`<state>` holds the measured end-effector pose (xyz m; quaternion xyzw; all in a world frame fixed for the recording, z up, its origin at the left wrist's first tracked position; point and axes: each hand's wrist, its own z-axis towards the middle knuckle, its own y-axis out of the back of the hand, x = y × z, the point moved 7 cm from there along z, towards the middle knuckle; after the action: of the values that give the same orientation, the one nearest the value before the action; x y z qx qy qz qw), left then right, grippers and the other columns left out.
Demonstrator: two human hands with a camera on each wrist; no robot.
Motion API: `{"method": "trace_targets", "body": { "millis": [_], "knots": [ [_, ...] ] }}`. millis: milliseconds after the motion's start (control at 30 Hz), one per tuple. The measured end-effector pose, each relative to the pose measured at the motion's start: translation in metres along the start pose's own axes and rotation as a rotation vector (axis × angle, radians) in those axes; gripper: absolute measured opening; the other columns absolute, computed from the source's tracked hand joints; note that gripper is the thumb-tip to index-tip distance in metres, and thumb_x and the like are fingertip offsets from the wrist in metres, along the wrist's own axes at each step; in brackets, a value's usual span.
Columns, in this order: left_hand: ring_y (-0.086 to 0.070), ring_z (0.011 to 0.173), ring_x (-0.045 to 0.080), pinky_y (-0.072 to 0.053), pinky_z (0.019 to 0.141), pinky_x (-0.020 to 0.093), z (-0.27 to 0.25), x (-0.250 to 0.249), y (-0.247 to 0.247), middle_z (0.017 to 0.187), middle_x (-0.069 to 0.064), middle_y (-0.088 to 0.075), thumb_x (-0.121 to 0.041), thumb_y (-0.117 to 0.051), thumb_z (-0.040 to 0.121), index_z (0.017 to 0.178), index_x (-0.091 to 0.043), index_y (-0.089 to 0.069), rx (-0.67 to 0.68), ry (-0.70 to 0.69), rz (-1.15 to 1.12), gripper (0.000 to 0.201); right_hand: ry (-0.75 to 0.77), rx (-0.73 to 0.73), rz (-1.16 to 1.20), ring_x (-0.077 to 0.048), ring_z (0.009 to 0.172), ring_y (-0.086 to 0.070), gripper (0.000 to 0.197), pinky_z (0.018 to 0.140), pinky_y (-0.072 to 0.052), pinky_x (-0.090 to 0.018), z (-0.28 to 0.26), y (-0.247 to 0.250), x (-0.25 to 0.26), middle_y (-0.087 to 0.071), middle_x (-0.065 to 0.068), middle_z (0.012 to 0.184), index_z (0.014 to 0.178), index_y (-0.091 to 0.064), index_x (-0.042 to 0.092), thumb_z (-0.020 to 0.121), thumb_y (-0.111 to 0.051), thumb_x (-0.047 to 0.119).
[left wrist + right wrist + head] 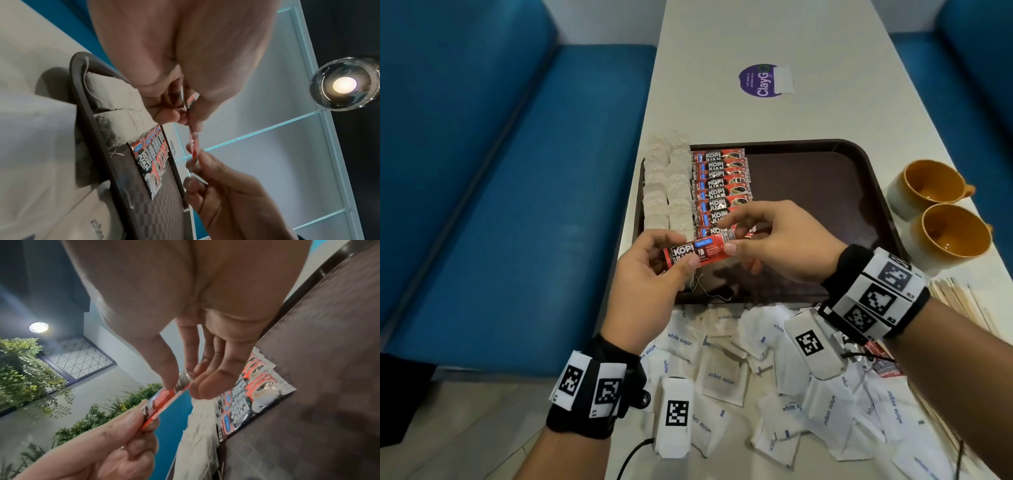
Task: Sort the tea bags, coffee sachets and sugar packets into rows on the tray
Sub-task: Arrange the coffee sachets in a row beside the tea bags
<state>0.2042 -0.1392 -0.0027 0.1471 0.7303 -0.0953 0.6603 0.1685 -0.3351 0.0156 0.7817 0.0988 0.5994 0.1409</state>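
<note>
A red coffee sachet (700,251) hangs just above the near left part of the brown tray (859,161). My left hand (654,270) pinches its left end, and my right hand (763,236) pinches its right end between thumb and fingers. In the wrist views the same coffee sachet (194,146) (162,400) shows edge-on between both hands. On the tray, a row of coffee sachets (720,186) lies beside two columns of tea bags (667,185) at the left side. White sugar packets (726,377) lie heaped on the table in front of the tray.
Two orange cups (931,185) (952,233) stand right of the tray. Wooden stirrers (959,298) lie at the right table edge. A purple sticker (760,80) marks the white table farther back. Blue benches (517,171) flank the table. The tray's right half is bare.
</note>
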Motion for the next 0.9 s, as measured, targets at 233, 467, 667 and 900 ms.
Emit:
{"method": "trace_targets", "body": {
  "millis": [233,467,667,900],
  "knots": [
    [-0.069,0.072,0.023,-0.058,0.063,0.026,0.000,0.002,0.010,0.097,0.016,-0.063,-0.005,-0.063,0.098,0.101,-0.011,-0.056,-0.159,0.003,-0.144,0.010,0.017,-0.061,0.062,-0.024,0.063,-0.067,0.015,0.065,-0.063,-0.044,-0.010,0.005,-0.003,-0.073,-0.017,0.087,0.090,-0.068,0.004,0.086,-0.081,0.010],
    [-0.073,0.075,0.014,-0.055,0.065,0.024,-0.004,0.009,-0.005,0.093,0.013,-0.077,-0.005,-0.064,0.098,0.101,-0.011,-0.065,-0.030,0.049,-0.052,0.006,0.103,-0.168,-0.059,-0.010,0.068,-0.070,0.015,0.069,-0.061,-0.038,-0.017,0.000,0.005,-0.073,0.002,0.085,0.085,-0.065,0.019,0.087,-0.079,0.015],
    [-0.073,0.109,0.025,-0.058,0.087,0.030,-0.010,-0.001,-0.030,0.115,0.011,-0.076,-0.012,-0.067,0.095,0.124,-0.005,-0.067,0.091,0.044,-0.255,0.030,0.221,-0.053,-0.093,-0.008,0.081,-0.070,0.015,0.076,-0.058,-0.027,-0.028,-0.030,0.023,-0.074,0.008,0.089,0.100,-0.071,0.023,0.087,-0.076,0.015],
    [-0.074,0.085,0.025,-0.061,0.083,0.034,-0.002,0.009,-0.009,0.088,0.007,-0.077,0.006,-0.060,0.096,0.110,-0.009,-0.072,-0.047,0.081,-0.317,0.024,0.212,-0.274,-0.123,-0.010,0.082,-0.066,0.029,0.073,-0.050,-0.018,-0.024,0.001,0.018,-0.067,0.010,0.096,0.101,-0.073,0.027,0.083,-0.072,0.005]
  ]
}}
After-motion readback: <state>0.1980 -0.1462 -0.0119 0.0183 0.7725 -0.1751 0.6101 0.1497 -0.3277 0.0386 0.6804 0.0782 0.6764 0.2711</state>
